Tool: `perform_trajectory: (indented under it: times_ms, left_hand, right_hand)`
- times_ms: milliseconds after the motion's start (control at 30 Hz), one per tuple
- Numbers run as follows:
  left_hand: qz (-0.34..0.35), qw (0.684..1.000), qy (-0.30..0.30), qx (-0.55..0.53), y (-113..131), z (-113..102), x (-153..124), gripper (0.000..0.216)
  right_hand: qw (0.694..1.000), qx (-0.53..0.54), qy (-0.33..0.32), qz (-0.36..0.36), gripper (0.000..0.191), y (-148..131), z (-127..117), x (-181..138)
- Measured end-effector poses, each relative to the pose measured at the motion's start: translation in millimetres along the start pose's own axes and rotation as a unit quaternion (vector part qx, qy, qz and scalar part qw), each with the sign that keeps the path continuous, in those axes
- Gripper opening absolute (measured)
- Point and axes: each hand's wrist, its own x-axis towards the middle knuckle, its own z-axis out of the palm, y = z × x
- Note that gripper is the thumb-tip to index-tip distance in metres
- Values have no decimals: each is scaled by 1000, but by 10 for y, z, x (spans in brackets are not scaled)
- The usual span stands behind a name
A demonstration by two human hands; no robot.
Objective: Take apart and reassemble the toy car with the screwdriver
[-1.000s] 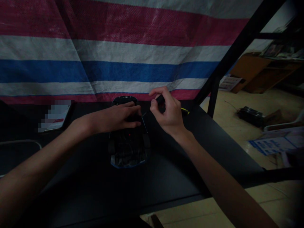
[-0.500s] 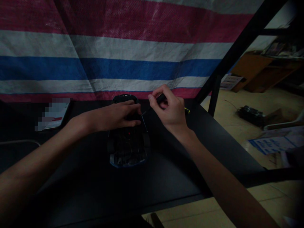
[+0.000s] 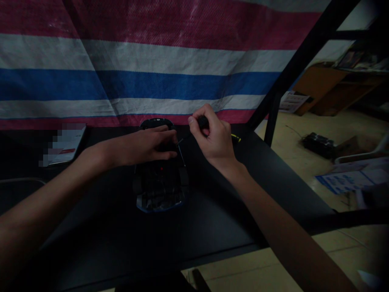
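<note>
A dark toy car [image 3: 160, 188] lies on the black table with its underside and wheels up; a small red spot shows near its middle. My left hand [image 3: 159, 144] lies across the far half of the car and grips it, with thumb and fingers apart over the body. My right hand [image 3: 214, 136], just right of the car, is closed around the black handle of a screwdriver [image 3: 203, 121]. Its thin shaft slants down left to the car's side by my left fingertips. My left hand hides where the tip ends.
A black and yellow object [image 3: 236, 138] rests on the table [image 3: 219, 227] behind my right hand. On the left lies a flat, partly blurred-out item [image 3: 68, 148]. Striped sheeting [image 3: 170, 85] hangs behind the table. A dark frame post [image 3: 273, 117] rises at the right.
The whole view has shifted slightly, so everything sits a little further left and higher. Both hands keep their holds, and the screwdriver stays at the car's side.
</note>
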Motion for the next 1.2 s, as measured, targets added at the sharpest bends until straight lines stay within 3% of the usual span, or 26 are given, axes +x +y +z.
perform_trajectory:
  times_ms: [800,1200]
  left_hand:
    - [12,1000,0,-22,-34,12,-2,29]
    - [13,1000,11,-20,10,2,-25,33]
  right_hand:
    - [999,-22,39,-14,13,-64,-34,24]
    - [999,-32,-3,-13,9,-56,-22,16]
